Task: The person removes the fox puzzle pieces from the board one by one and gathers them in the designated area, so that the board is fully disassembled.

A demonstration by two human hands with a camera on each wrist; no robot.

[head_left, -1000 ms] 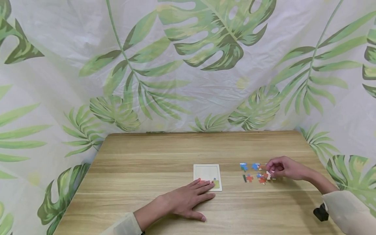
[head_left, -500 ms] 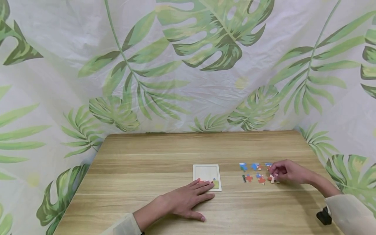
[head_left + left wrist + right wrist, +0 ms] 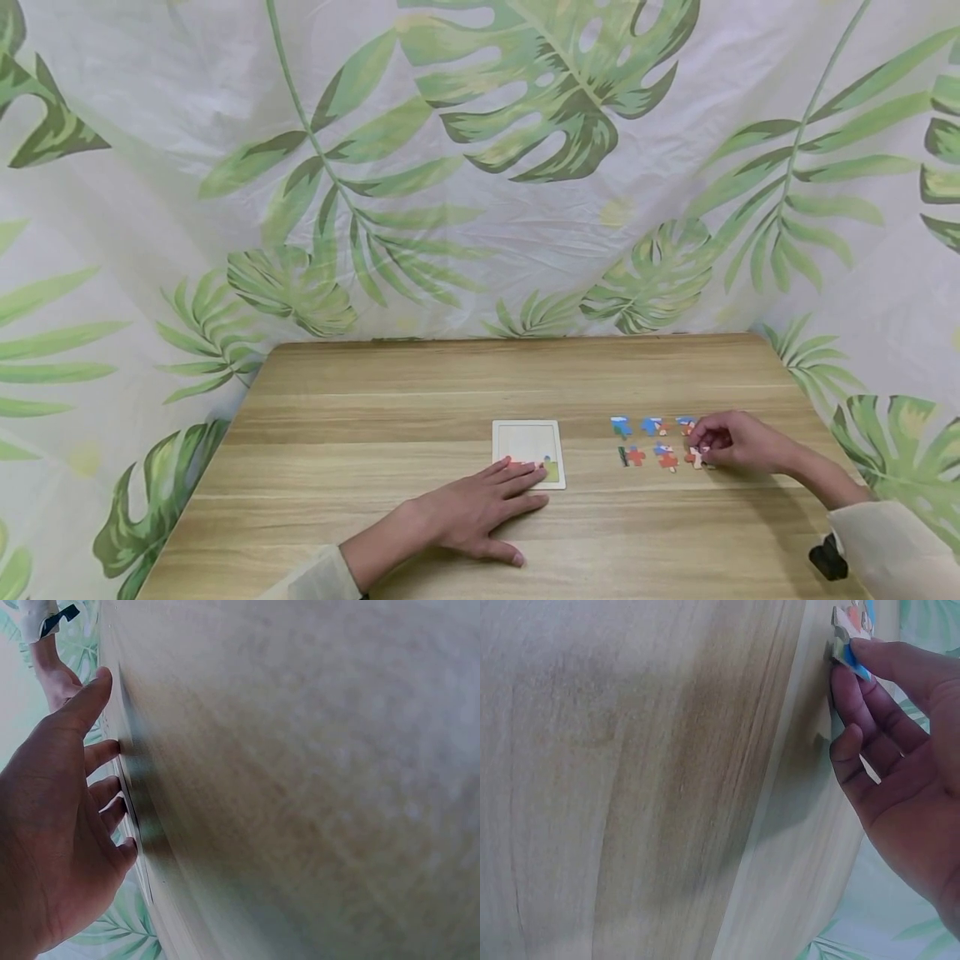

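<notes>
My left hand (image 3: 487,506) lies with fingers spread over the lower part of a small, pale puzzle tray (image 3: 525,437); the left wrist view shows the same hand (image 3: 67,802) with its fingertips down at the tray's edge. Red and green pieces sit in the tray's bottom row, partly hidden by the fingers. To the right, my right hand (image 3: 750,442) is bent over the end of a group of loose jigsaw pieces. In the right wrist view the thumb and fingers of this hand (image 3: 907,742) pinch a jigsaw piece (image 3: 852,660) with blue and green on it.
Several loose pieces lie in two rows right of the tray, among them a blue corner piece (image 3: 621,427) and a red piece (image 3: 636,456). The wooden table (image 3: 390,383) ends at a leaf-patterned curtain (image 3: 450,208) behind.
The right hand has shifted a little to the right, and more of the pieces at the right end now show. The left hand stays in place on the tray.
</notes>
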